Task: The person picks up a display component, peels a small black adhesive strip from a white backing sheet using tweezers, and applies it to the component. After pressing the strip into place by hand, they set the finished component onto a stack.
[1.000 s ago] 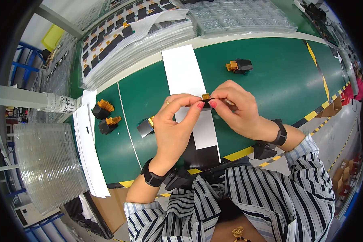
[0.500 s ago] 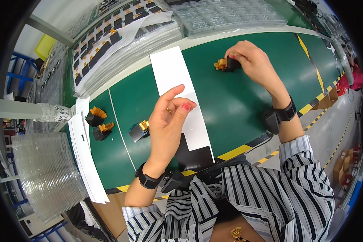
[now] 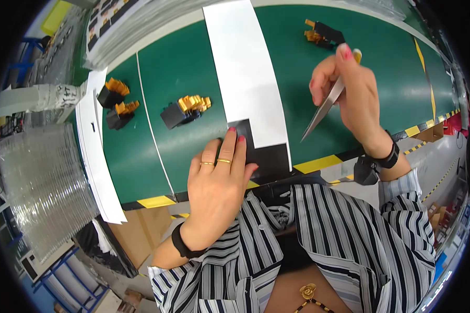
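I am gripping tweezers in my right hand above the tabletop, while my left hand, fingers outstretched, is apparently steadying the black sheet at the white paper's near end, the next move seemingly calling for careful tips.

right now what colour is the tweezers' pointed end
Silver-grey; the tweezers' pointed end shows best in the head view.

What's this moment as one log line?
left hand: at black sheet's edge | right hand: holding tweezers | green tabletop: black-and-orange parts, white paper
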The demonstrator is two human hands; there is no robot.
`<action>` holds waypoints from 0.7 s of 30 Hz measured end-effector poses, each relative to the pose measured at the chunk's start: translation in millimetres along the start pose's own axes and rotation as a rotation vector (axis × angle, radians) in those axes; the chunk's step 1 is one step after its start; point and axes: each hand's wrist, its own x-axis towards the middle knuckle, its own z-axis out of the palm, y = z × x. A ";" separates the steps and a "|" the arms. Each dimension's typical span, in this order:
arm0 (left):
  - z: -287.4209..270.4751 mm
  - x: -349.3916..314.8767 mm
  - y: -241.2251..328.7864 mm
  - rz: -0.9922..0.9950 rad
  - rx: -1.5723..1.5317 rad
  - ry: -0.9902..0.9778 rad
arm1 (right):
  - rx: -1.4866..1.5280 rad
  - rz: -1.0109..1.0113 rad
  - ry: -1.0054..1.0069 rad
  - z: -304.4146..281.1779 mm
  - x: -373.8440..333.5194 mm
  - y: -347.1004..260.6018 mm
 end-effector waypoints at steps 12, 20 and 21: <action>15.2 -6.7 -9.4 0.003 -0.072 0.072 | 0.227 0.038 -0.040 39.8 8.1 37.0; -2.6 -2.5 -29.4 -0.027 -0.125 0.200 | 0.488 0.035 -0.114 26.5 5.1 34.6; -13.1 6.0 -36.7 -0.106 -0.054 0.262 | 0.493 0.034 -0.123 27.6 4.4 33.4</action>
